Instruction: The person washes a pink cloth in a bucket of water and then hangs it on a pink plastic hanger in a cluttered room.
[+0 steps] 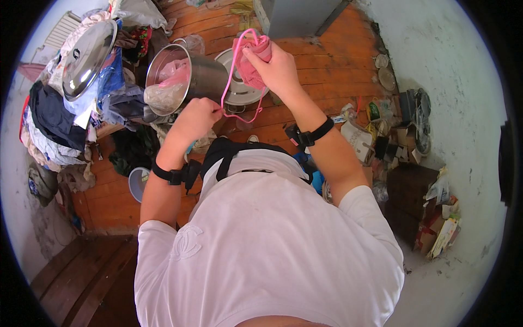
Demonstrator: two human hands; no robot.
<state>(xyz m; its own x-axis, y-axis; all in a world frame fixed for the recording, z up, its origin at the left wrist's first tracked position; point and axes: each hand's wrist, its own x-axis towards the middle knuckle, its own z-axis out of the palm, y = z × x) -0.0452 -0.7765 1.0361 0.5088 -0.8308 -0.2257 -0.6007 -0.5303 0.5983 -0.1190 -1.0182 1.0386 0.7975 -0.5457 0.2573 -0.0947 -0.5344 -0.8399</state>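
Observation:
My right hand (279, 67) grips a bunched pink cloth (250, 65) at the upper middle of the head view. A bright pink cord (229, 78) loops over the cloth and hangs down beside it. Lower and to the left, my left hand (199, 118) pinches the cord's lower end between its fingers. Just beyond that hand a stainless steel pot (206, 77) lies tipped towards the left, with pink and clear plastic bags (167, 94) inside. Behind the cloth, a round metal lid (241, 92) is partly hidden.
A steel lid (88, 61) rests on a heap of clothes (57, 122) at the left. A pale bucket (139, 184) stands on the wooden floor (114, 208). Boxes and bags (359, 139) crowd the right wall. A grey cabinet (300, 16) stands at the top.

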